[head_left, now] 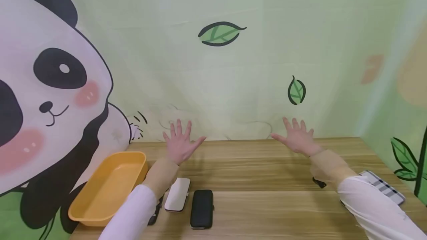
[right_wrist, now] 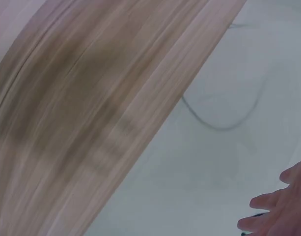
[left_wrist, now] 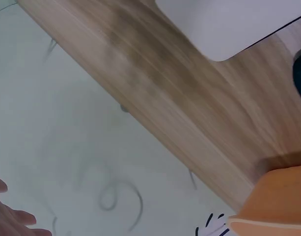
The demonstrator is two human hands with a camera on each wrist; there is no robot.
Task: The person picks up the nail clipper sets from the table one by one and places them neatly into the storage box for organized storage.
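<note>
Both hands are held out over the far part of the wooden table with fingers spread. My left hand [head_left: 180, 145] holds nothing; below its wrist lie a white flat case [head_left: 178, 194] and a black case [head_left: 201, 209]. A dark item [head_left: 155, 212] shows only partly beside the left forearm. My right hand [head_left: 298, 139] is also bare, its fingers spread toward the backdrop. Under the right forearm, a small black object [head_left: 319, 183] and a checkered flat item [head_left: 383, 188] are partly hidden. Fingertips alone enter the left wrist view and the right wrist view.
An orange-yellow tray [head_left: 110, 192] stands at the table's left side. The wooden table [head_left: 260, 210] ends at a pale green cloth backdrop [head_left: 160, 66] printed with a panda and leaves.
</note>
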